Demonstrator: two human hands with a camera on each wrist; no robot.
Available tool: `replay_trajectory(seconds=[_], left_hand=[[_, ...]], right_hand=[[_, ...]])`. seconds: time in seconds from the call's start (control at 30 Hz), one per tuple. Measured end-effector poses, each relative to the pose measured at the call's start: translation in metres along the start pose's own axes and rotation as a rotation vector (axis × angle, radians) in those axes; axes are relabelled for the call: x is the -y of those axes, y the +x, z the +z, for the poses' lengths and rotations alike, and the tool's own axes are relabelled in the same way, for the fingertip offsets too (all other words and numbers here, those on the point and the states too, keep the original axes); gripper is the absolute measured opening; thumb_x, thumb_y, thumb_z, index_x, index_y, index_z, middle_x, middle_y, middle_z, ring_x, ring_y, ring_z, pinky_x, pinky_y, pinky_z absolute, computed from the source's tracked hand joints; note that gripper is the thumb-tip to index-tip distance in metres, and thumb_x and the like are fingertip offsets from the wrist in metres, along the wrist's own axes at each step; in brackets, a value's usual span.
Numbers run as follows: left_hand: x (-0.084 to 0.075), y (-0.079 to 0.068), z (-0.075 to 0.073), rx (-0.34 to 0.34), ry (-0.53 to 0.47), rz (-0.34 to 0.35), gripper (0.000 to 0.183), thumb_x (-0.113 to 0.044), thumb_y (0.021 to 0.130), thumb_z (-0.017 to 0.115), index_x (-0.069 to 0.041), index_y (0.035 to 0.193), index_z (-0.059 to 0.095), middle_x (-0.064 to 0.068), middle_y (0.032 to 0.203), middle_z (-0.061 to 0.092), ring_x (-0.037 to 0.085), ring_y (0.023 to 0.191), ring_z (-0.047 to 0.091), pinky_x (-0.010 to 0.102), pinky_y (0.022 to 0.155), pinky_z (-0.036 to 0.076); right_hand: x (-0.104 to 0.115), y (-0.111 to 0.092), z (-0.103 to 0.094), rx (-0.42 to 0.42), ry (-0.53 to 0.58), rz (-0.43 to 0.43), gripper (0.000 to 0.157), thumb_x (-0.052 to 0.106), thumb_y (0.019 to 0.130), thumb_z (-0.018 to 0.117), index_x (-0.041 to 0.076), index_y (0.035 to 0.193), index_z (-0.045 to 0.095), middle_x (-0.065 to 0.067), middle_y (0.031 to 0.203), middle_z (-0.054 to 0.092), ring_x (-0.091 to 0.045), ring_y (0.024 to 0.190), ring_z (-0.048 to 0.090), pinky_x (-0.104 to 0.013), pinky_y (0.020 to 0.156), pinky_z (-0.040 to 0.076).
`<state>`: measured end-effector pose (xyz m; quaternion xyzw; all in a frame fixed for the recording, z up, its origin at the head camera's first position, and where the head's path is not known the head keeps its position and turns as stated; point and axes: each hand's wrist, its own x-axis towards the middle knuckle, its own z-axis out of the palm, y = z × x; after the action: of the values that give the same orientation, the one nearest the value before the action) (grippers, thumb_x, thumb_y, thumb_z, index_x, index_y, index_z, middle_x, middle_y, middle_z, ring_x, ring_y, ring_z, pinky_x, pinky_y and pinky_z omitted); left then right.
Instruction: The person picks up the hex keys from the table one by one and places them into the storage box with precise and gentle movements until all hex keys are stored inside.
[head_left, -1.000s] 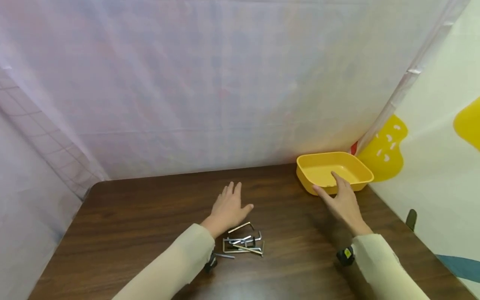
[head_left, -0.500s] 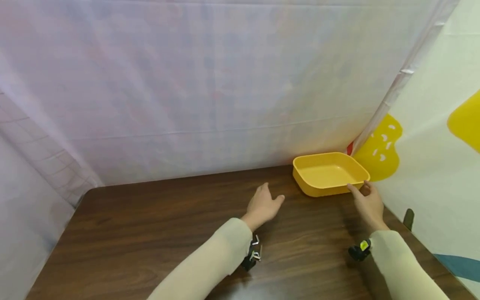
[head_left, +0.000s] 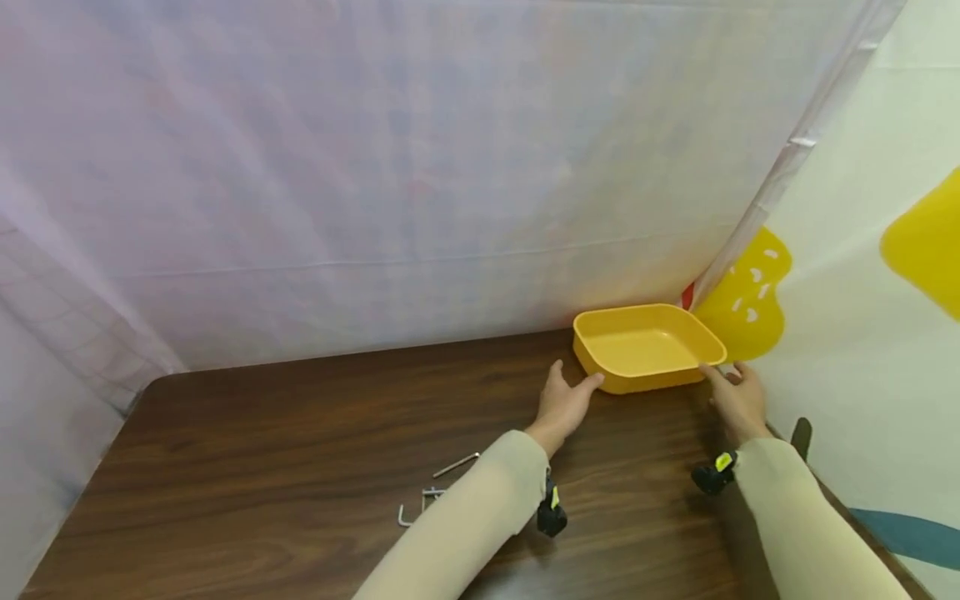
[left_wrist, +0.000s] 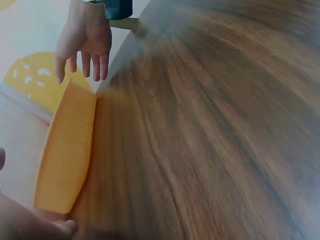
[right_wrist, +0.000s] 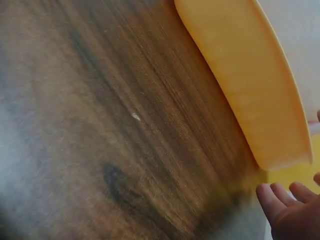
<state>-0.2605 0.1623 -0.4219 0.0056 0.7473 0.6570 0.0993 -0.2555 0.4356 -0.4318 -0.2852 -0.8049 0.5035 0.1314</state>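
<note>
The left hand [head_left: 562, 408] has just swung across to the near left corner of the yellow tub [head_left: 645, 383], while the right hand [head_left: 738, 406] waits just beside the tub's right end. Thumb and fingers are apart on both, and neither is clamped on anything; whether the left thumb touches the tub, I can't tell. The tub sits on the table [head_left: 300, 450], the curtain [head_left: 420, 167] close behind it, and hasn't budged. With a hand now at either end, I'd judge it's ready to be taken from both sides. The bent metal rods [head_left: 456, 464] lie well to the tub's left and nearer the person, partly behind a sleeve [head_left: 472, 508].
</note>
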Motion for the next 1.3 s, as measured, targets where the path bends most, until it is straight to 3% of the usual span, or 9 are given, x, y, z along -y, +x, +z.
replay_trajectory(seconds=[0.1,0.23,0.37,0.53,0.63,0.77,0.97,1.13,1.3], left_hand=[[0.004,0.003,0.004,-0.024,-0.093,0.022,0.083,-0.038,0.094,0.068,-0.006,0.159,0.028,0.018,0.163,0.035,0.037,0.149,0.036,0.050,0.124,0.034],[0.008,0.005,0.006,-0.038,-0.129,0.012,0.081,-0.032,0.094,0.069,-0.005,0.159,0.028,0.020,0.161,0.036,0.039,0.147,0.038,0.050,0.122,0.038],[0.010,0.007,0.009,-0.022,-0.144,0.005,0.082,-0.033,0.093,0.070,-0.005,0.158,0.029,0.020,0.161,0.037,0.040,0.147,0.039,0.049,0.121,0.038],[0.016,0.008,0.009,-0.007,-0.141,-0.013,0.084,-0.034,0.092,0.071,-0.006,0.159,0.028,0.019,0.162,0.035,0.039,0.148,0.038,0.051,0.122,0.037],[0.018,0.011,0.008,-0.015,-0.130,-0.010,0.084,-0.034,0.093,0.071,-0.005,0.159,0.027,0.018,0.162,0.035,0.038,0.148,0.037,0.050,0.122,0.037],[0.016,0.017,0.008,-0.020,-0.122,0.018,0.082,-0.034,0.095,0.068,-0.003,0.159,0.027,0.020,0.163,0.034,0.037,0.148,0.037,0.047,0.124,0.035],[0.014,0.021,0.004,-0.029,-0.135,0.054,0.076,-0.029,0.100,0.062,-0.002,0.160,0.023,0.018,0.165,0.031,0.032,0.152,0.033,0.045,0.127,0.030],[0.013,0.024,-0.002,-0.057,-0.147,0.074,0.073,-0.017,0.099,0.062,-0.013,0.162,0.024,0.014,0.162,0.039,0.027,0.148,0.040,0.042,0.124,0.035],[0.011,0.024,-0.010,-0.065,-0.142,0.054,0.074,-0.013,0.099,0.059,-0.019,0.163,0.022,0.011,0.164,0.036,0.027,0.150,0.036,0.044,0.125,0.033]], right_hand=[[-0.003,0.004,0.005,0.018,0.040,0.026,0.085,0.050,0.101,0.047,0.007,0.163,0.009,-0.025,0.164,0.026,-0.016,0.105,0.051,-0.012,0.062,0.048],[-0.004,0.009,0.008,0.050,0.047,0.058,0.081,0.049,0.103,0.039,0.007,0.163,0.004,-0.023,0.166,0.023,-0.015,0.102,0.052,-0.010,0.061,0.044],[-0.002,0.014,0.007,0.073,0.014,-0.002,0.081,0.046,0.104,0.039,0.003,0.162,0.003,-0.027,0.161,0.029,-0.015,0.095,0.053,-0.010,0.061,0.045],[0.000,0.013,0.013,0.083,-0.012,-0.075,0.065,0.035,0.104,0.041,0.001,0.157,0.026,-0.015,0.131,0.047,-0.005,0.076,0.047,-0.015,0.063,0.046],[0.001,0.009,0.017,0.084,0.030,-0.052,0.064,0.032,0.104,0.041,0.006,0.159,0.025,-0.017,0.140,0.046,-0.002,0.080,0.047,-0.013,0.066,0.046],[0.002,0.002,0.021,0.079,0.105,-0.020,0.069,0.032,0.103,0.041,0.011,0.163,0.015,-0.017,0.164,0.028,-0.001,0.096,0.044,-0.009,0.069,0.044],[0.007,-0.006,0.031,0.063,0.126,-0.037,0.069,0.029,0.102,0.042,0.007,0.162,0.016,-0.018,0.165,0.026,-0.008,0.101,0.046,-0.009,0.068,0.043],[0.013,-0.005,0.041,0.106,0.156,-0.043,0.072,0.025,0.101,0.042,0.010,0.164,0.009,-0.016,0.169,0.015,-0.025,0.132,0.042,-0.007,0.070,0.043],[0.017,-0.007,0.049,0.141,0.144,-0.045,0.071,0.026,0.102,0.041,0.017,0.164,0.010,-0.010,0.170,0.016,-0.022,0.135,0.040,-0.009,0.075,0.046]])
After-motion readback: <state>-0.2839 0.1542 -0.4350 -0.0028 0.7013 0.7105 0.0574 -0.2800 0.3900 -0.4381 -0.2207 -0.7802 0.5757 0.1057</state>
